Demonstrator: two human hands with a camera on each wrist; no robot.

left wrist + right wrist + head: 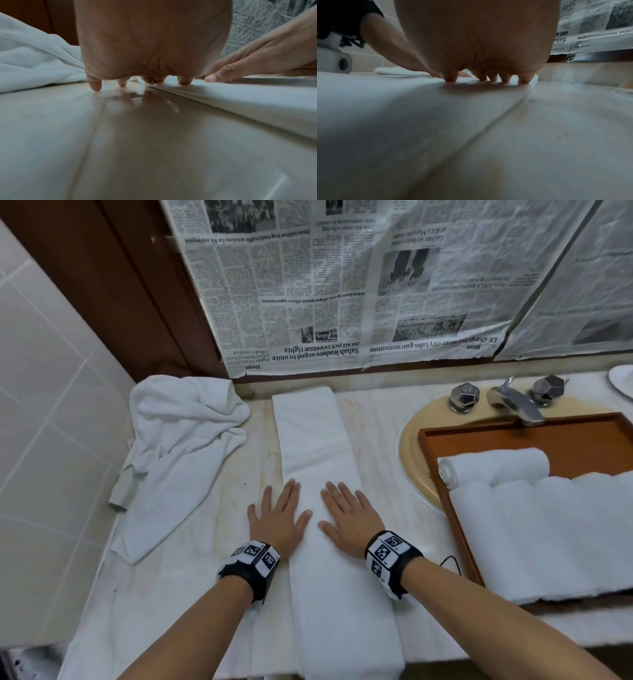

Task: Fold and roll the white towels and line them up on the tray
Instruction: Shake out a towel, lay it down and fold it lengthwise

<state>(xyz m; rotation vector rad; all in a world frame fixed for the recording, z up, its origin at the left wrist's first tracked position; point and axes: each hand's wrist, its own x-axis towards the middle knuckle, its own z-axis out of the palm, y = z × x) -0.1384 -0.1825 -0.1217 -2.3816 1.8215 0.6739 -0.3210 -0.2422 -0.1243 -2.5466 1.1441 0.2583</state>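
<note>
Both hands, left hand [278, 518] and right hand [349, 517], are lying flat, gripping nothing, pressing the folded towel [329, 508] left of the tray [442, 477]. Folding is finishing; rolling is probably next.

Head camera: looking steeply down over the worktop [191, 594]. Wrist cameras: skimming it at close range, both sharing the folded towel [329, 508] (opposite edges).

Both hands, left [278, 517] and right [349, 515], lie flat side by side on a folded towel [322, 460] on the counter [164, 594]; a heaped towel [178, 446] lies left, a tray [442, 474] with rolled towels [534, 515] right.
</note>
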